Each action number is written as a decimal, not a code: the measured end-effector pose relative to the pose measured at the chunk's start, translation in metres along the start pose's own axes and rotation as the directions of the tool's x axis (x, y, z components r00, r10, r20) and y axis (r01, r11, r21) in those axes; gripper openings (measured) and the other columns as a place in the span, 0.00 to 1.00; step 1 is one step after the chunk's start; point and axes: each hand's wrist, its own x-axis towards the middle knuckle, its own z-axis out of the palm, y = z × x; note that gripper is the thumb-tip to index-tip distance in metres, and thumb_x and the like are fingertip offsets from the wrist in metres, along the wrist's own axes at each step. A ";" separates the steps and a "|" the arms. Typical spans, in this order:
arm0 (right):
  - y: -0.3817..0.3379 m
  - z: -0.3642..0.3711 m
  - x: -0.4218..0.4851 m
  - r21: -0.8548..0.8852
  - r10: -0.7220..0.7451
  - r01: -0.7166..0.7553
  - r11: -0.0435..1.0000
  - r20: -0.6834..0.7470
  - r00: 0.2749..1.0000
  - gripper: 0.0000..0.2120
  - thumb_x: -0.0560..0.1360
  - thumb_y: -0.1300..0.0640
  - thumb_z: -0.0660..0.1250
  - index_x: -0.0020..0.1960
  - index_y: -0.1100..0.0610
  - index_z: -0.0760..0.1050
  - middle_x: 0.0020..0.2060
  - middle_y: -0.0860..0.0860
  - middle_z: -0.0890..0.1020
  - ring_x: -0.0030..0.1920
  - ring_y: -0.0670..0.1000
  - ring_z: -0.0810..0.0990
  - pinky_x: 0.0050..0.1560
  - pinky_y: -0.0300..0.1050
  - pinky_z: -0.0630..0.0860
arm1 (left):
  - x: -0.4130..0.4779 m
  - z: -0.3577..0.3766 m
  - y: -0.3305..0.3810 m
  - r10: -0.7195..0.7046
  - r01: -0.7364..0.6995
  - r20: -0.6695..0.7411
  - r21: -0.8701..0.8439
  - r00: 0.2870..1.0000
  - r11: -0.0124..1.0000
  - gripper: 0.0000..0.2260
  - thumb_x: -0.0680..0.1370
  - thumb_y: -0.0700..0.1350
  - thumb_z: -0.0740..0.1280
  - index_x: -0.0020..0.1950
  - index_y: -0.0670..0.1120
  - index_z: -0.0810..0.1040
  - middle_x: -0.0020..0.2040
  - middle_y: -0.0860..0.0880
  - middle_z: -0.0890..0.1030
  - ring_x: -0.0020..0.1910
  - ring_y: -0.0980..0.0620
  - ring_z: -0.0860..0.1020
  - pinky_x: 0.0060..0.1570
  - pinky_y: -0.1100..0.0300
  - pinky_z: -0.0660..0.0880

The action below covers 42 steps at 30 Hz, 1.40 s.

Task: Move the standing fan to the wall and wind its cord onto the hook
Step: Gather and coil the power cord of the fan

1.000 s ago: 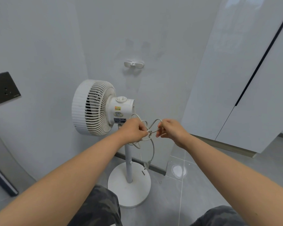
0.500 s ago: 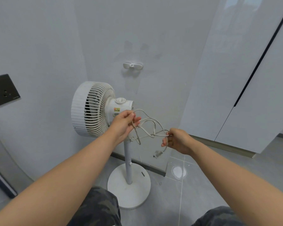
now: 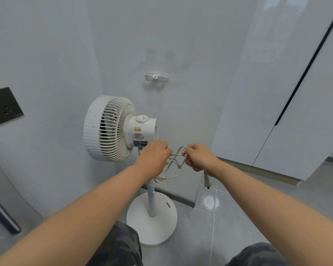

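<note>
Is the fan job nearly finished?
The fan already stands by the wall. The left hand and right hand hold its cord in loops, plug dangling. Still to do: the hook above is bare, so the cord needs winding on.

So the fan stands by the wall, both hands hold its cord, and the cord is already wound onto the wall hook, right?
Not quite. In the head view the hook is bare; the cord is bunched in loops between the left hand and right hand, lower than the hook. The fan does stand by the wall, and both hands hold its cord.
</note>
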 end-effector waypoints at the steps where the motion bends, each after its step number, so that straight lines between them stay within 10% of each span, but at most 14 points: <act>1: -0.001 0.000 -0.002 0.018 0.005 -0.005 1.000 0.017 1.000 0.10 0.77 0.64 0.53 0.40 0.59 0.69 0.24 0.57 0.71 0.18 0.47 0.59 0.22 0.34 0.55 | 0.000 0.002 0.003 -0.060 0.062 0.053 -0.044 0.997 0.997 0.11 0.77 0.47 0.65 0.57 0.44 0.76 0.51 0.46 0.76 0.53 0.46 0.73 0.45 0.54 0.70; 15: -0.008 -0.005 0.003 -0.180 -0.086 0.092 0.979 0.037 0.996 0.16 0.74 0.62 0.55 0.32 0.60 0.75 0.34 0.59 0.82 0.32 0.50 0.75 0.35 0.38 0.70 | -0.001 0.007 0.003 -0.328 0.214 -0.331 -0.336 0.885 0.917 0.09 0.71 0.44 0.66 0.33 0.44 0.79 0.28 0.50 0.78 0.27 0.49 0.77 0.25 0.62 0.63; 20: 0.000 -0.011 0.008 -0.054 0.051 -0.046 0.998 0.112 0.992 0.12 0.77 0.61 0.52 0.38 0.57 0.71 0.44 0.55 0.84 0.45 0.51 0.78 0.53 0.49 0.68 | 0.000 -0.003 0.006 -0.421 0.275 -0.265 -0.449 0.867 0.850 0.07 0.78 0.40 0.61 0.46 0.42 0.79 0.37 0.45 0.81 0.36 0.43 0.79 0.31 0.58 0.64; 24: 0.002 -0.012 0.006 -0.068 0.042 -0.033 0.997 0.142 0.989 0.12 0.79 0.60 0.50 0.39 0.57 0.66 0.35 0.55 0.80 0.34 0.53 0.74 0.41 0.47 0.71 | -0.001 -0.005 0.004 -0.486 0.411 -0.094 -0.408 0.869 0.815 0.20 0.76 0.32 0.58 0.64 0.48 0.72 0.50 0.46 0.82 0.48 0.42 0.79 0.37 0.54 0.70; 32: -0.003 -0.002 0.008 -0.212 -0.170 0.162 0.964 -0.019 0.985 0.14 0.79 0.60 0.56 0.39 0.61 0.73 0.29 0.54 0.75 0.30 0.52 0.72 0.33 0.45 0.74 | 0.005 -0.011 0.014 -0.094 0.095 0.011 -0.187 0.995 0.978 0.11 0.80 0.48 0.58 0.60 0.46 0.73 0.50 0.47 0.78 0.51 0.46 0.75 0.48 0.54 0.69; 37: -0.006 -0.003 0.003 -0.155 -0.167 0.163 0.974 -0.012 0.986 0.15 0.80 0.61 0.56 0.36 0.58 0.74 0.35 0.55 0.78 0.36 0.52 0.76 0.34 0.41 0.78 | 0.012 -0.010 0.009 -0.382 0.414 0.188 -0.600 0.905 0.685 0.10 0.79 0.44 0.60 0.41 0.46 0.77 0.32 0.51 0.73 0.37 0.49 0.71 0.36 0.57 0.66; 42: -0.006 -0.005 0.004 -0.192 -0.162 0.159 0.968 -0.002 0.987 0.13 0.79 0.61 0.55 0.40 0.60 0.75 0.37 0.56 0.79 0.38 0.52 0.78 0.38 0.45 0.79 | 0.011 -0.010 0.014 -0.454 0.434 0.217 -0.779 0.864 0.453 0.10 0.78 0.41 0.61 0.37 0.46 0.75 0.29 0.51 0.70 0.31 0.53 0.68 0.35 0.60 0.64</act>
